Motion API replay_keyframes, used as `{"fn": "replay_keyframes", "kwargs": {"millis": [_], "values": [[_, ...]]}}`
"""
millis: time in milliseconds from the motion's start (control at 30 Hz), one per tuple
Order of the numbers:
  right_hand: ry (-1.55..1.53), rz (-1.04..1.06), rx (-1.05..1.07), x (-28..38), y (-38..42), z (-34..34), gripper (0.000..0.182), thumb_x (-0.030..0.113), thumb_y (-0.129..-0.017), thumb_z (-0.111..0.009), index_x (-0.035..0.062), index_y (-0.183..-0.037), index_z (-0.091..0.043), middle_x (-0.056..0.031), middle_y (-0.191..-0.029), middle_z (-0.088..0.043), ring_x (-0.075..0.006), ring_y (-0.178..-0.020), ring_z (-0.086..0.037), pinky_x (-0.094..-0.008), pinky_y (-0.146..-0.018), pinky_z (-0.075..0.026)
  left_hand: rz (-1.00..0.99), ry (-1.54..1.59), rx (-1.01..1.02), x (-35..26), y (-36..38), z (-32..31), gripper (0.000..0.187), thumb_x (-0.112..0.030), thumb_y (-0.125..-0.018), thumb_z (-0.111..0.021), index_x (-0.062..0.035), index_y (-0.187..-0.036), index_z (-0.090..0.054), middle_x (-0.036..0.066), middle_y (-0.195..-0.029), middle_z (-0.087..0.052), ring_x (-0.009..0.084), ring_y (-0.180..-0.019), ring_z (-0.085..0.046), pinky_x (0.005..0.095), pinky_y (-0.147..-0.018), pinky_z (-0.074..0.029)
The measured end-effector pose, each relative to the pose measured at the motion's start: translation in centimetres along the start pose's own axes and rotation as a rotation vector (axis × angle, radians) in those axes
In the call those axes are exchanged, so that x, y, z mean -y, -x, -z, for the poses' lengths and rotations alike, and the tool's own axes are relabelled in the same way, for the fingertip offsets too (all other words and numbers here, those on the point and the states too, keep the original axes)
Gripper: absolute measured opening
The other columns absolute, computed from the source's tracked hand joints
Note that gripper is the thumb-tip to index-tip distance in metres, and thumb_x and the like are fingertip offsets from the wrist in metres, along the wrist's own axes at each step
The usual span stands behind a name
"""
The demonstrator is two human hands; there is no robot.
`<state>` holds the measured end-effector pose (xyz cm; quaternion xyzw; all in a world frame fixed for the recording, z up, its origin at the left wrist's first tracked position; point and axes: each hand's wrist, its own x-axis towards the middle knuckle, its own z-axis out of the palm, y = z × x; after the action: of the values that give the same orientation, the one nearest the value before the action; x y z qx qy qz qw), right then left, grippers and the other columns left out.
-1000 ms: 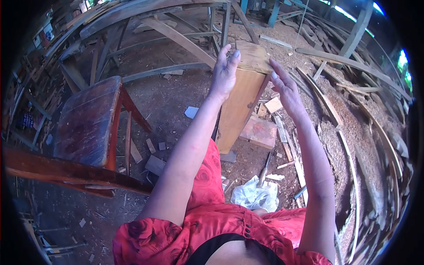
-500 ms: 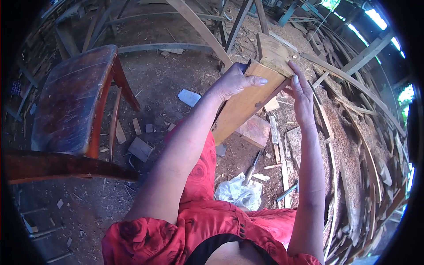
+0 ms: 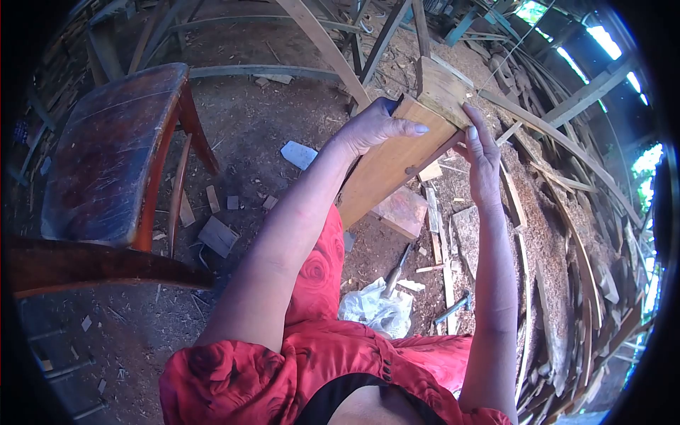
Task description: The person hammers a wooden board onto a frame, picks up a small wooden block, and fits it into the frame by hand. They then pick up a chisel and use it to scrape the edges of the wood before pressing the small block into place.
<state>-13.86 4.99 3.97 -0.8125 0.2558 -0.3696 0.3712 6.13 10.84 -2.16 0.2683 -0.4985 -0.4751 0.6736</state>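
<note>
Between my two hands is a long, boxy wooden piece (image 3: 398, 164), held tilted in front of me with its lower end by my knee. A thick end board (image 3: 442, 86) joins its far end and stands out past the broad face. My left hand (image 3: 374, 129) wraps over the left edge, thumb flat on the broad face and fingers hidden behind. My right hand (image 3: 482, 159) grips the right edge near the end board, its fingertips at the corner. A small round dark mark shows low on the broad face.
A wooden chair (image 3: 117, 159) stands at left. On the ground lie a chisel (image 3: 397, 269) over a clear plastic bag (image 3: 375, 312), a hammer (image 3: 453, 306), a reddish wood block (image 3: 402, 211) and several offcuts. Sawdust and long strips pile up at right; timber frames stand behind.
My view has shifted slightly, so the chair and ground things sit a little further left. Both hands keep the same hold on the wooden piece.
</note>
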Motion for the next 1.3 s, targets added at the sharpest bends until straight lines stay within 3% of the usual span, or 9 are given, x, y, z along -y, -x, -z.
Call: {"fn": "replay_keyframes", "kwargs": {"millis": [100,200,400,567,733,1100,1167,1300], "values": [[-0.011,-0.007,-0.009,0.1,0.1,0.0,0.052,0.046,-0.095,-0.044,0.0144,-0.136,-0.045,-0.0122,-0.132,-0.048,-0.0236,-0.117,-0.049,-0.0386,-0.094,-0.044,0.004,-0.015,0.02,-0.1,0.0,0.1,0.062,-0.017,-0.069,-0.079,0.0007,-0.122,-0.053,0.009,-0.115,-0.06,0.0162,-0.104,-0.058,0.0309,-0.094,-0.044],[-0.018,-0.015,-0.015,0.0,0.1,0.1,0.052,0.048,-0.094,-0.045,0.0156,-0.135,-0.047,-0.0128,-0.134,-0.048,-0.0248,-0.121,-0.047,-0.0387,-0.093,-0.044,-0.039,0.023,0.009,-0.1,0.1,0.0,0.051,-0.021,-0.069,-0.079,-0.0006,-0.112,-0.061,0.009,-0.104,-0.065,0.0152,-0.096,-0.06,0.0296,-0.09,-0.045],[-0.08,-0.051,-0.029,0.2,0.7,0.3,0.05,0.047,-0.095,-0.043,0.0156,-0.134,-0.047,-0.0124,-0.134,-0.047,-0.0256,-0.123,-0.045,-0.0419,-0.096,-0.042,0.009,0.04,0.052,0.2,0.1,-0.6,0.058,-0.025,-0.072,-0.076,0.0004,-0.119,-0.056,0.011,-0.113,-0.061,0.0171,-0.104,-0.057,0.0319,-0.095,-0.042],[-0.18,-0.094,-0.057,0.6,0.7,0.1,0.048,0.043,-0.095,-0.044,0.0122,-0.132,-0.048,-0.0123,-0.131,-0.049,-0.0254,-0.121,-0.046,-0.0421,-0.098,-0.041,0.192,0.167,0.157,0.0,-0.1,0.1,0.063,-0.023,-0.073,-0.075,0.0009,-0.125,-0.05,0.011,-0.118,-0.058,0.0184,-0.108,-0.055,0.0325,-0.097,-0.04],[-0.25,-0.043,-0.012,1.1,1.2,0.1,0.049,0.04,-0.095,-0.045,0.0068,-0.131,-0.048,-0.014,-0.129,-0.048,-0.0254,-0.116,-0.051,-0.041,-0.099,-0.041,0.189,0.208,0.161,0.1,0.0,0.6,0.065,-0.02,-0.071,-0.076,0.0008,-0.126,-0.049,0.011,-0.118,-0.058,0.0188,-0.108,-0.055,0.0322,-0.098,-0.04],[-0.255,-0.113,-0.052,0.8,1.1,-0.1,0.053,0.043,-0.092,-0.046,0.0076,-0.132,-0.047,-0.0155,-0.132,-0.046,-0.0268,-0.119,-0.048,-0.0447,-0.099,-0.04,0.241,0.211,0.211,0.3,-0.3,0.9,0.067,-0.02,-0.069,-0.077,0.0008,-0.126,-0.048,0.012,-0.118,-0.058,0.0197,-0.109,-0.056,0.0334,-0.098,-0.041],[-0.232,-0.089,-0.059,0.9,1.1,-0.3,0.049,0.039,-0.096,-0.041,0.0091,-0.135,-0.042,-0.0144,-0.119,-0.054,-0.0221,-0.106,-0.057,-0.0372,-0.093,-0.044,0.214,0.187,0.17,0.1,0.0,0.5,0.068,-0.024,-0.07,-0.077,0.0008,-0.126,-0.048,0.013,-0.119,-0.057,0.0201,-0.109,-0.055,0.034,-0.098,-0.041],[-0.219,-0.1,-0.072,1.0,1.0,-0.6,0.049,0.038,-0.096,-0.042,0.0094,-0.135,-0.042,-0.0137,-0.12,-0.054,-0.0221,-0.106,-0.056,-0.0371,-0.092,-0.045,0.127,0.203,0.07,-0.1,0.3,0.0,0.066,-0.034,-0.073,-0.075,0.0003,-0.123,-0.051,0.012,-0.115,-0.059,0.0187,-0.106,-0.057,0.0332,-0.096,-0.042]]}}
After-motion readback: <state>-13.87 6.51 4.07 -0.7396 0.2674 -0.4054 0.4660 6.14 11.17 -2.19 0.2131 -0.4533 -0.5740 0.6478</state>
